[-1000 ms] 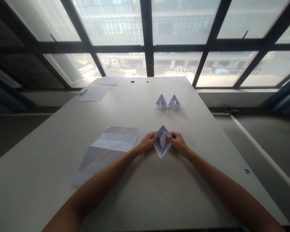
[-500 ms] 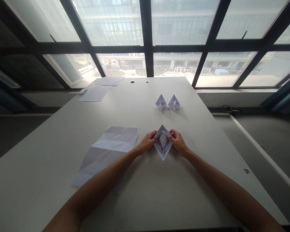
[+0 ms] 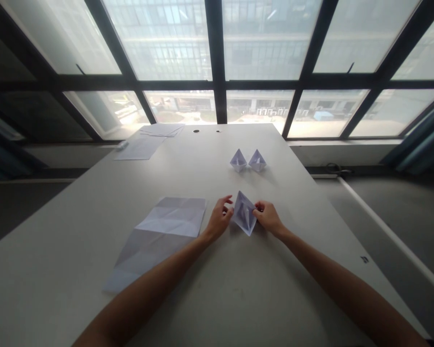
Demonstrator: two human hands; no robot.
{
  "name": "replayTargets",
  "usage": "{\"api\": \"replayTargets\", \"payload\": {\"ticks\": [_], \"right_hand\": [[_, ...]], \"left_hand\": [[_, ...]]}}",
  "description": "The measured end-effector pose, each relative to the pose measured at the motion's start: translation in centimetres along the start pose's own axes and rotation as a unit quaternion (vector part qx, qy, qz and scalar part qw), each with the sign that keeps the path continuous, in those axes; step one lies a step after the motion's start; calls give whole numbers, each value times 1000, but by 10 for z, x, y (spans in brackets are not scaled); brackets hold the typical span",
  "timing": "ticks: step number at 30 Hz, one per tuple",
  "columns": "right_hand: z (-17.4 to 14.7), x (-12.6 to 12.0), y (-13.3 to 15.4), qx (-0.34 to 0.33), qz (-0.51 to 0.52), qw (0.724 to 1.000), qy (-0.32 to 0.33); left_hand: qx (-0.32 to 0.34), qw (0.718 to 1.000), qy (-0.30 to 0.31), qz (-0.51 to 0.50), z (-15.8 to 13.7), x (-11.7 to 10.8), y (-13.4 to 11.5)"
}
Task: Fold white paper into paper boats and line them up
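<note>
A folded white paper boat (image 3: 245, 214) is held a little above the table, its diamond-shaped opening facing me and tilted. My right hand (image 3: 268, 217) pinches its right edge between thumb and fingers. At the boat's left side is my left hand (image 3: 220, 218), its fingers apart and curved, close to the paper without gripping it; whether a fingertip touches the edge I cannot tell. Beyond my hands stand two finished-looking paper boats, one on the left (image 3: 238, 161) and one on the right (image 3: 257, 161), side by side.
A creased sheet of paper (image 3: 166, 221) lies left of my hands, partly under my left forearm. More white sheets (image 3: 141, 148) rest at the table's far left, with a small clear object (image 3: 123, 144) by them. The white table (image 3: 210, 173) reaches to the windows.
My left hand has let go of the boat and spread its fingers. The boat has tilted in my right hand's pinch. The whole view has shifted slightly downward.
</note>
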State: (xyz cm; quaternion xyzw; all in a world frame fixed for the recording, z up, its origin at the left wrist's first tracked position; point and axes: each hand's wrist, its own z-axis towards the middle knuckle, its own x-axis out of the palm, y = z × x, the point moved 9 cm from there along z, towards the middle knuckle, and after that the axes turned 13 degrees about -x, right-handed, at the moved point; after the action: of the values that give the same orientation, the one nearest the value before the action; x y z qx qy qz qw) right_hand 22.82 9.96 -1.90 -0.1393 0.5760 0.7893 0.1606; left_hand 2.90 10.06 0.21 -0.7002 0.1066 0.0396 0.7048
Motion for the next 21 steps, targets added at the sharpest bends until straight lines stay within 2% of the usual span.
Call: {"api": "replayTargets", "payload": {"ticks": [5,9,11,15,18,21], "right_hand": [[5,-26,-22,63,19,998,-3],[23,-67,-48,129,45,989,-50],[38,-98,-64,170,23,980,-104],[79,-147,-90,197,0,967,-163],[109,-172,-110,215,-12,958,-191],[135,-184,-128,230,-19,951,-208]], "left_hand": [[2,999,-44,23,1,-9,2],[10,998,-31,45,1,-4,-1],[14,998,-23,51,0,-2,-3],[14,998,-23,56,-2,-2,-6],[11,998,-23,61,-3,-3,-6],[11,997,-17,68,-3,-2,-5]]}}
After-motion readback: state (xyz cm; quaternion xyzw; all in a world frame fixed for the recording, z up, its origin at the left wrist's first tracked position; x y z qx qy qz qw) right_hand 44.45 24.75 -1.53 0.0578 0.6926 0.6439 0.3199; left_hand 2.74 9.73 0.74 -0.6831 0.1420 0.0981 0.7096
